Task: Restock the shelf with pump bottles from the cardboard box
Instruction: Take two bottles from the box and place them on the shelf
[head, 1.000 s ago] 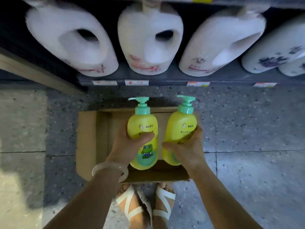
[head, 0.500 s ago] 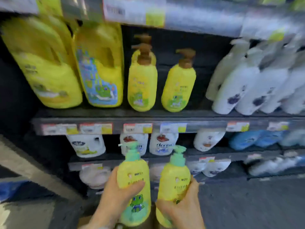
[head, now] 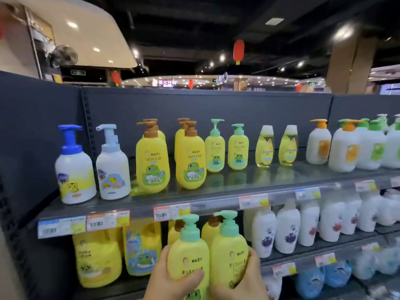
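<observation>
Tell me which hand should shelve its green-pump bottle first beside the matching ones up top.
Probably the right hand: its bottle sits more directly below the two green-pump bottles on the top shelf. The left hand and its bottle are further left.

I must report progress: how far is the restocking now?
Done: two green-pump bottles already stand on the top shelf, though who put them there cannot be told. In hand: the left hand grips one yellow bottle, the right hand another, below that shelf. Left: setting both down there.
</observation>
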`<action>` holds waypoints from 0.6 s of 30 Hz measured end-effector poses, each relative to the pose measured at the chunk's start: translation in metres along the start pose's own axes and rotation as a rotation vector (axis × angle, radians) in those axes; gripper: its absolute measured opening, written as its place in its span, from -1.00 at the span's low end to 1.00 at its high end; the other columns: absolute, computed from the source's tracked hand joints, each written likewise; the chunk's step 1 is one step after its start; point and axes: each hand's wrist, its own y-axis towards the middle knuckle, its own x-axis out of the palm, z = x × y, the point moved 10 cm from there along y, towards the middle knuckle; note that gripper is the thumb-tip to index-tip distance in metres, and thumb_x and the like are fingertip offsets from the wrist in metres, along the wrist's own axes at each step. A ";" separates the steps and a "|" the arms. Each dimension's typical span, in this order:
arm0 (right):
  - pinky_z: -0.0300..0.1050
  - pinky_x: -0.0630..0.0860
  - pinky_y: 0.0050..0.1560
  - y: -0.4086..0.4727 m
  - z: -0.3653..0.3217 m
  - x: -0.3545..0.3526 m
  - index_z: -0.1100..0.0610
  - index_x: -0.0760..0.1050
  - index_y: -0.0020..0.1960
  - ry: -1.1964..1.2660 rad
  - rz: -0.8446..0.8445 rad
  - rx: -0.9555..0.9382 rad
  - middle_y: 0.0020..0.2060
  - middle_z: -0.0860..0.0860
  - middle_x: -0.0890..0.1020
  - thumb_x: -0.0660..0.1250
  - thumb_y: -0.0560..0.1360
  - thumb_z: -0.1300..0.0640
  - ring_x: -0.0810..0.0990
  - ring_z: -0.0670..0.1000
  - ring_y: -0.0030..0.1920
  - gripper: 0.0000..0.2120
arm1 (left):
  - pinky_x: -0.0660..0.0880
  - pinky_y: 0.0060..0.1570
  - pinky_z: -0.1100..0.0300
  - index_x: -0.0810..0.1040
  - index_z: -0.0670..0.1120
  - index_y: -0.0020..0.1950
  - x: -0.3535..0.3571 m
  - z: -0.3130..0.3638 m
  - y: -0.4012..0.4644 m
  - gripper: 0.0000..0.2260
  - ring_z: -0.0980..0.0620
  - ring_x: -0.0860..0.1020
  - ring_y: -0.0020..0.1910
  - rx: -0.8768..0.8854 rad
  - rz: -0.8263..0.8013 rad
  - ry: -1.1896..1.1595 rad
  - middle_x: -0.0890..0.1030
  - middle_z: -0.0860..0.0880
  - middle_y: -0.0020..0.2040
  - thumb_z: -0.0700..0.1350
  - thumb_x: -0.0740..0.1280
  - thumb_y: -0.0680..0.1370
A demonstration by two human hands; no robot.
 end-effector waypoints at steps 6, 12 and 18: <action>-0.28 0.48 -0.09 0.028 -0.025 -0.018 -0.15 0.14 0.21 0.017 -0.162 -0.171 0.01 -0.13 0.53 0.53 0.04 0.10 0.57 -0.17 -0.03 -0.13 | 0.55 -0.30 0.14 0.49 0.05 -0.03 0.017 0.050 0.015 -0.47 -0.03 0.66 -0.24 0.117 0.034 0.035 0.70 -0.01 -0.28 -0.17 0.57 0.08; -0.11 0.45 -0.15 0.090 -0.067 -0.082 -0.05 0.13 0.23 0.053 -0.109 -0.242 -0.01 -0.08 0.44 0.58 0.21 0.22 0.47 -0.08 -0.06 -0.20 | 0.56 -0.26 0.09 0.50 0.08 -0.04 0.062 0.092 0.033 -0.62 -0.03 0.66 -0.19 0.219 0.081 0.061 0.68 -0.03 -0.19 -0.25 0.54 0.30; 0.02 0.48 0.00 0.179 -0.102 -0.135 0.04 0.13 0.34 0.070 -0.130 -0.338 0.08 0.01 0.43 0.56 0.23 0.28 0.45 0.06 0.05 -0.15 | 0.61 -0.18 -0.03 0.50 0.10 -0.01 0.122 0.096 0.067 -0.60 -0.05 0.68 -0.16 0.225 0.180 0.016 0.69 -0.03 -0.17 -0.20 0.55 0.29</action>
